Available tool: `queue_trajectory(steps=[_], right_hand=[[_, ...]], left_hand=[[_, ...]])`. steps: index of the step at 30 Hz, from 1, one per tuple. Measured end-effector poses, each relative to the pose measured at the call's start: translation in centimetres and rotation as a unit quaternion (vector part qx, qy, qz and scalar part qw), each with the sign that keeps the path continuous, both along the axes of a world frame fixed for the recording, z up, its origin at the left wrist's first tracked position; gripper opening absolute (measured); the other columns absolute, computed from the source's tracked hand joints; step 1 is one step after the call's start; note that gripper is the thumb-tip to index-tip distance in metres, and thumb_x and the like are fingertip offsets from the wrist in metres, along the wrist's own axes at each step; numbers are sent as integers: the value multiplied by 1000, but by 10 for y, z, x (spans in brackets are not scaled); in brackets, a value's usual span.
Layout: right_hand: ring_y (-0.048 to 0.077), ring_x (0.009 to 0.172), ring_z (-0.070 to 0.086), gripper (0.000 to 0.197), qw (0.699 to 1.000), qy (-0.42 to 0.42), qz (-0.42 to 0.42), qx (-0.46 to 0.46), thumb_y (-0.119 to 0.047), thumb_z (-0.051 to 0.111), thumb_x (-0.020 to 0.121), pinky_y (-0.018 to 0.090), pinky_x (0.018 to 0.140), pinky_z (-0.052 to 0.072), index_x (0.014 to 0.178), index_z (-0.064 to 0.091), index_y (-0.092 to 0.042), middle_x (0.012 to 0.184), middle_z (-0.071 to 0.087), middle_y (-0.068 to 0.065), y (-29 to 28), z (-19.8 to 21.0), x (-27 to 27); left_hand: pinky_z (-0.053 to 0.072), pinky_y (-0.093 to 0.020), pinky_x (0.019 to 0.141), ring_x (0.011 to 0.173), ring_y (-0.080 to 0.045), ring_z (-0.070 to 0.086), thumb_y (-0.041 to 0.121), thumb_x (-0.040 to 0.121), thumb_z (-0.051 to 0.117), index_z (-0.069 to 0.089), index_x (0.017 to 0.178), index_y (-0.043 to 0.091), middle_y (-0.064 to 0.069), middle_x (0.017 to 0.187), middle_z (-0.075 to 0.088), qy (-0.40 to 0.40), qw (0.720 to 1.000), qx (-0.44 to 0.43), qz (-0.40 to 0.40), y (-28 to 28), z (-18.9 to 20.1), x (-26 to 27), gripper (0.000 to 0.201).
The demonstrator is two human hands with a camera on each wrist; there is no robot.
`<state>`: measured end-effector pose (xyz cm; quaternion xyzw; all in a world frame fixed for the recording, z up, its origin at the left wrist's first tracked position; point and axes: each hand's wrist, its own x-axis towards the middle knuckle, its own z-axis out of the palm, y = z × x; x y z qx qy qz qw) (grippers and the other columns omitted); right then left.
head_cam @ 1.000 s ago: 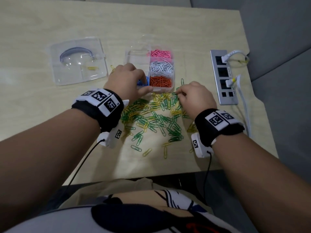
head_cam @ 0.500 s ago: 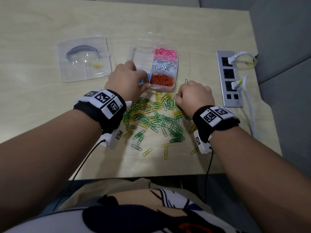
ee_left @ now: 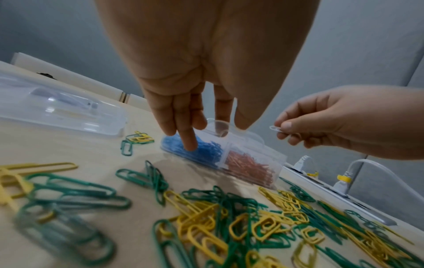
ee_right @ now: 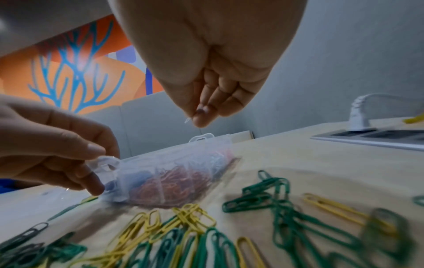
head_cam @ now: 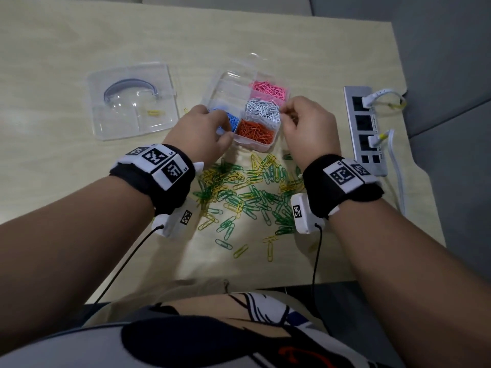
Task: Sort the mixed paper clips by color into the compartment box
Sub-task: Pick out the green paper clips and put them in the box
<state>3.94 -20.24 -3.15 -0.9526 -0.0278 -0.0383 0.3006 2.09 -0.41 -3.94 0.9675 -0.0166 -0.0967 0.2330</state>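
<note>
The clear compartment box (head_cam: 254, 146) stands mid-table with pink clips (head_cam: 269, 88), white clips (head_cam: 263, 110), orange clips (head_cam: 255, 131) and blue clips (head_cam: 233, 120) in separate cells. My left hand (head_cam: 212, 131) holds its near-left corner, thumb on the latch tab (ee_right: 107, 161) and a fingertip (ee_left: 190, 143) on the wall of the blue cell. My right hand (head_cam: 289, 112) hovers over the white cell and pinches a white clip (ee_left: 275, 128) between thumb and forefinger. A loose pile of green and yellow clips (head_cam: 249, 192) lies in front of the box.
A clear plastic lid (head_cam: 132, 102) with one yellow clip (head_cam: 155, 112) on it lies to the left. A silver power strip (head_cam: 365, 128) with white cables runs along the table's right edge. Stray clips (head_cam: 269, 251) lie near the front edge.
My right hand has risen from the pile and moved forward over the box with a white clip in its pinch. The left hand has stayed on the box corner.
</note>
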Motion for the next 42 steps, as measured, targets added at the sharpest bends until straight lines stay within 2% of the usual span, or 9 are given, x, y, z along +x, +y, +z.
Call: queue_trajectory(steps=[6, 13, 18, 23, 27, 32, 37, 39, 42], right_hand=[[22, 110, 60, 39, 998, 57, 23, -29, -13, 45, 98, 34, 96, 48, 134, 56, -23, 124, 64, 4, 17, 1, 5], [15, 94, 56, 20, 998, 43, 40, -37, -14, 49, 95, 30, 91, 48, 109, 63, -18, 108, 52, -2, 23, 1, -43], [20, 101, 55, 23, 963, 164, 154, -145, -22, 50, 96, 34, 89, 47, 112, 66, -23, 112, 56, 1, 40, -13, -78], [23, 104, 56, 32, 976, 154, 89, -123, -9, 49, 93, 33, 92, 45, 119, 64, -20, 119, 54, 5, 27, -9, -88], [19, 98, 53, 39, 960, 219, 71, -159, -33, 68, 87, 32, 85, 44, 121, 56, -18, 117, 47, 3, 18, -9, -105], [25, 102, 55, 26, 971, 177, 43, -153, -22, 59, 93, 33, 84, 44, 118, 61, -16, 115, 51, 5, 18, -25, -115], [21, 88, 49, 12, 971, 168, 50, -162, -19, 56, 93, 31, 74, 41, 102, 61, -12, 98, 47, 1, 14, -24, -107], [20, 87, 47, 14, 970, 171, 54, -164, -21, 58, 92, 29, 73, 38, 102, 61, -13, 98, 48, 2, 11, -23, -104], [18, 86, 48, 13, 983, 140, 40, -113, -22, 62, 87, 28, 72, 37, 98, 64, -15, 94, 51, 1, 6, -16, -102]], left_hand=[[38, -27, 79, 96, -27, 57, 36, 92, 55, 60, 123, 25, -9, 109, 54, 9, 999, -19, -29, 14, 3, -7, 32], [39, -28, 80, 94, -22, 54, 23, 84, 65, 63, 110, 20, -2, 100, 53, 12, 998, 6, -54, 46, 2, -31, 26], [43, -45, 93, 115, -27, 42, 59, 70, 71, 53, 128, 41, 0, 124, 49, 84, 979, 128, -133, 52, -7, -57, 63], [38, -47, 96, 119, -27, 38, 58, 75, 68, 48, 131, 42, -1, 128, 44, 61, 980, 142, -127, 46, -8, -62, 61], [43, -43, 95, 111, -26, 45, 51, 82, 63, 55, 127, 32, -5, 119, 48, 50, 987, 61, -137, 30, -4, -68, 49], [37, -26, 71, 87, -17, 56, 37, 91, 58, 64, 102, 25, 5, 90, 58, 95, 986, -63, -118, -2, -8, -75, 17], [48, -27, 72, 80, -19, 61, 33, 95, 52, 67, 92, 15, 0, 85, 69, 144, 981, -130, -27, -19, -15, -73, 24], [58, -38, 74, 74, -23, 68, 32, 97, 50, 67, 91, 9, -6, 80, 71, 193, 954, -226, 41, -25, -15, -73, 30], [58, -47, 74, 72, -28, 68, 35, 102, 43, 62, 98, 0, -19, 86, 67, 279, 870, -383, 137, -38, -9, -74, 40]])
